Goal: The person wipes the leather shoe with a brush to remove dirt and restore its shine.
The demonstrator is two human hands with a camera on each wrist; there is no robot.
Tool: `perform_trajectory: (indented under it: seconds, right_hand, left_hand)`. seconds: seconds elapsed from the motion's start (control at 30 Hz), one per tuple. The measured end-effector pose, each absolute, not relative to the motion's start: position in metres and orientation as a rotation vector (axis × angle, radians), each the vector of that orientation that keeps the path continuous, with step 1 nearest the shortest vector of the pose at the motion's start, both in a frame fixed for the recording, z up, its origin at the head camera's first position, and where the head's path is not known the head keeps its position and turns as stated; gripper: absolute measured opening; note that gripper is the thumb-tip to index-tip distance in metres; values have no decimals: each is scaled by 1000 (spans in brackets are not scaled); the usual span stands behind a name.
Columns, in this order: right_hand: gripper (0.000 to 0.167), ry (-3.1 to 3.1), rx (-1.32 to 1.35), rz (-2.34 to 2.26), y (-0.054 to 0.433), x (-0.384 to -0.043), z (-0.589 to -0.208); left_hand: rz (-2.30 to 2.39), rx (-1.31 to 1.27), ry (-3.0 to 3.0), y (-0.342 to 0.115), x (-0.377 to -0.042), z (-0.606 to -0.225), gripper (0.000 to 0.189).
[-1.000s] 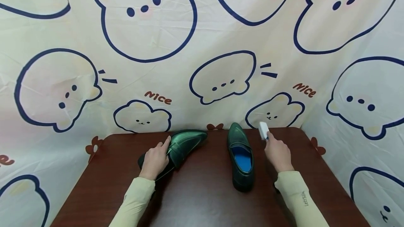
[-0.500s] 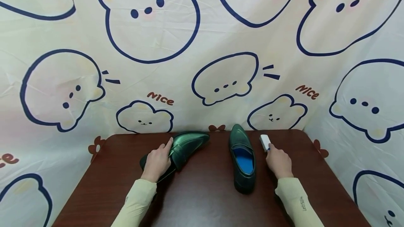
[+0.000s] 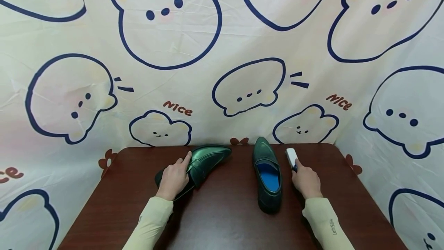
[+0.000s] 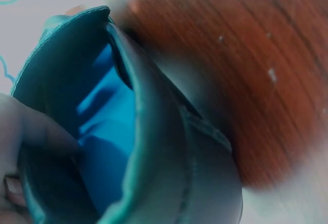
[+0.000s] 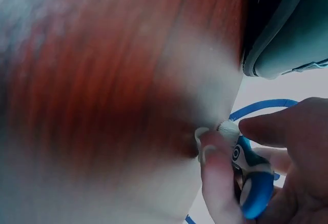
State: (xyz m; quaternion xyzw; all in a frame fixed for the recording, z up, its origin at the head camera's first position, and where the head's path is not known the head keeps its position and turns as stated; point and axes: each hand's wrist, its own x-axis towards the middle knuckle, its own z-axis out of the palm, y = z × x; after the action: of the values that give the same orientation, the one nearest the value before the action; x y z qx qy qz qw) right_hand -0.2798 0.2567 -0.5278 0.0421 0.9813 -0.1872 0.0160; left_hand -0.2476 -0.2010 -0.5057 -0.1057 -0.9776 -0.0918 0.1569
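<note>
In the head view a dark green loafer (image 3: 208,161) lies tilted at the back left of the table, its toe pointing right. My left hand (image 3: 173,180) grips it, the index finger stretched along its upper. The left wrist view looks into its opening, where the thumb (image 4: 46,131) reaches in over a blue insole (image 4: 110,116). My right hand (image 3: 306,180) holds a small brush with a white head (image 3: 291,155). Its blue and white handle (image 5: 256,196) sits within the curled fingers in the right wrist view, white bristles (image 5: 229,131) showing by the fingertips.
The second green loafer (image 3: 264,151) stands upright between the hands, toe toward the back, blue insole visible. A brown wooden table (image 3: 225,219) lies beneath everything. Pale cloth (image 3: 194,99) printed with cartoon bears hangs directly behind the table and along both sides.
My right hand has lowered the brush from the back edge toward the tabletop, mostly in the first half second. The left hand keeps its hold on the loafer. The head view has shifted slightly.
</note>
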Motion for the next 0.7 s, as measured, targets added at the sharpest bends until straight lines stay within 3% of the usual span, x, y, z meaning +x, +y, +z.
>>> perform_trajectory:
  seconds: [0.7]
  right_hand:
    - [64, 3104, 171, -445, 260, -277, -524]
  left_hand:
    - [-223, -315, -2790, -202, -247, -508, 75]
